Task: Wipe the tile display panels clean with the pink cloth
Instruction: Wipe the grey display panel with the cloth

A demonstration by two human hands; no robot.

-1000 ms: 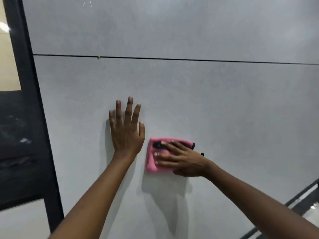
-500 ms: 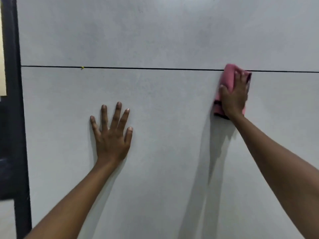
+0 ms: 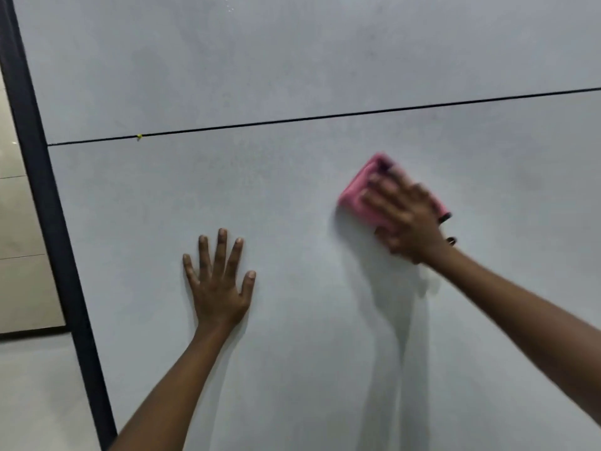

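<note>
Two large pale grey tile panels fill the view: a lower panel (image 3: 292, 196) and an upper panel (image 3: 292, 60), split by a thin dark joint (image 3: 325, 117). My right hand (image 3: 406, 219) presses the folded pink cloth (image 3: 356, 193) flat against the lower panel, fingers spread over it and blurred by motion. The cloth sits below the joint, right of centre. My left hand (image 3: 221, 284) lies flat on the lower panel with fingers spread, to the left of and below the cloth.
A black frame post (image 3: 48, 203) runs down the panels' left edge. Beige tiles (image 3: 19, 255) show beyond it at the far left. A small yellow speck (image 3: 139, 136) sits on the joint.
My right hand swept the cloth from beside my left hand up to the joint, and now it has come back down and left. My left hand stays flat on the panel.
</note>
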